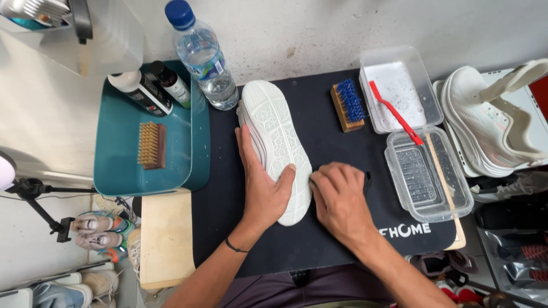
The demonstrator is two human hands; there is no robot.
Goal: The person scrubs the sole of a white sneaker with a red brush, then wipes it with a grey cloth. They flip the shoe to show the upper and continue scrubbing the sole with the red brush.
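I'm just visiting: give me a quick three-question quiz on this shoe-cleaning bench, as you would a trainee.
1. True or false: the shoe lies sole up.
2. Which hand steadies the shoe: A left, B right?
3. What colour are the bristles of the brush on the mat?

Key: 1 true. 2 A; the right hand presses something dark beside the sole, too hidden to name. 3 blue.

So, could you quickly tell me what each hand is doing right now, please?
Left hand: gripping the white shoe, sole up.
Right hand: closed beside the sole; what it holds cannot be told.
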